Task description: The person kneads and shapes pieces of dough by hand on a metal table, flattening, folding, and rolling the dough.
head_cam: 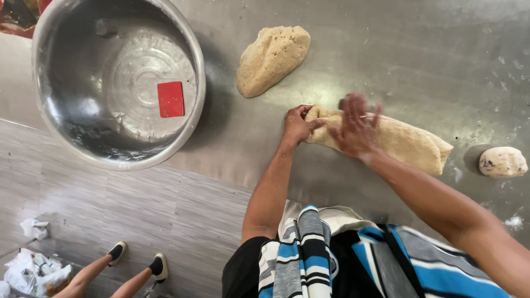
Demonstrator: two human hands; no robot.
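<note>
A long tan roll of dough (pixel 406 142) lies on the steel table (pixel 419 60). My left hand (pixel 298 124) pinches the roll's left end with closed fingers. Just to the right, my right hand (pixel 356 128) presses flat on top of the roll, fingers spread and slightly blurred. A second tan lump of dough (pixel 272 58) rests farther back on the table, apart from both hands. A small pale dough ball (pixel 502 161) sits at the right, beyond the roll's far end.
A large steel bowl (pixel 190 118) holding a red plastic scraper (pixel 170 99) stands at the table's left corner. Below the table edge is a grey tiled floor, another person's feet in dark shoes (pixel 138 260), and crumpled white plastic (pixel 33 270).
</note>
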